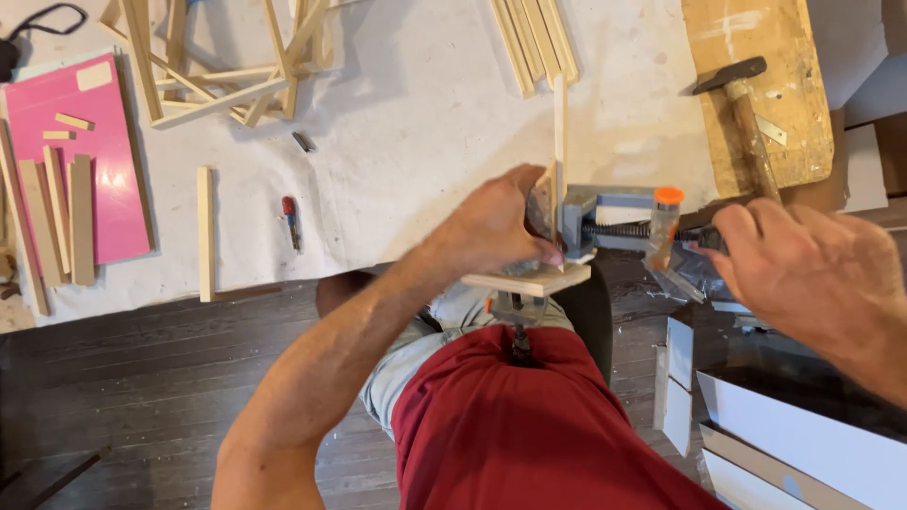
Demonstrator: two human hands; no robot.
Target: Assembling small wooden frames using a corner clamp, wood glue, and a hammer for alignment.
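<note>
My left hand point(493, 227) pinches a small wooden piece point(545, 200) against the jaw of a grey bench vise point(588, 215) clamped to the table edge. A thin wooden strip point(559, 123) stands up out of the vise jaws. My right hand point(803, 269) is closed around the dark handle end of the vise screw point(624, 231), next to an orange-capped part point(667, 198). A flat wooden block point(529, 280) lies under my left hand at the table edge.
A hammer point(746, 104) rests on a wooden board point(756, 57) at the back right. Loose wooden strips point(217, 85) and a bundle of sticks point(534, 38) lie on the white table. A pink board point(94, 161) with sticks is at left. White panels point(803, 434) lean at lower right.
</note>
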